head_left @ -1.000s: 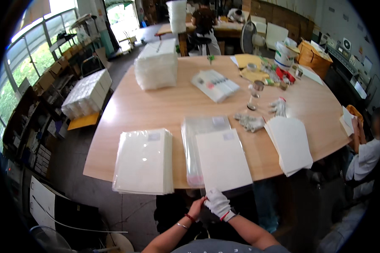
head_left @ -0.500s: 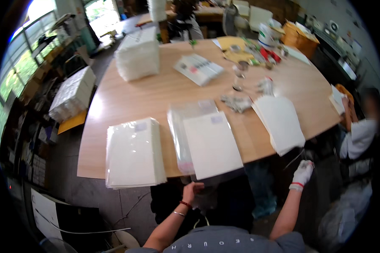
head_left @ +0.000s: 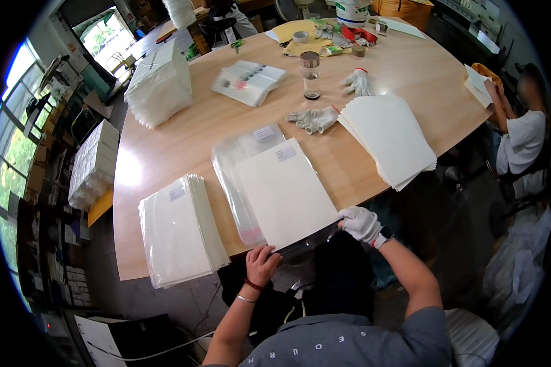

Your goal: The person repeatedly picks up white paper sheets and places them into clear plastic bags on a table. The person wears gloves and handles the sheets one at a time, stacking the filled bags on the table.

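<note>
In front of me a white card sheet (head_left: pixel 288 192) with a small label lies inside a clear plastic bag, its near end overhanging the table edge. My left hand (head_left: pixel 263 266), bare with bracelets at the wrist, pinches the bag's mouth at the near left corner. At the near right corner my right hand (head_left: pixel 360 224), in a white glove, is closed on the bag's edge. Beneath and to the left is a pile of clear plastic bags (head_left: pixel 231 177). Farther left sits a stack of bagged sheets (head_left: pixel 174 229); to the right, a fanned stack of white sheets (head_left: pixel 389 137).
Work gloves (head_left: pixel 315 119) and a glass jar (head_left: pixel 310 76) stand beyond the sheets. Printed plastic packs (head_left: pixel 248 82) and a tall pile of plastic bags (head_left: pixel 159 85) are at the back left. Tape rolls (head_left: pixel 300 37) lie farther back. A person (head_left: pixel 520 128) sits at the right.
My right hand has come in from the far right to the bag's near right corner. My left hand has moved up onto the near left corner. The view has shifted.
</note>
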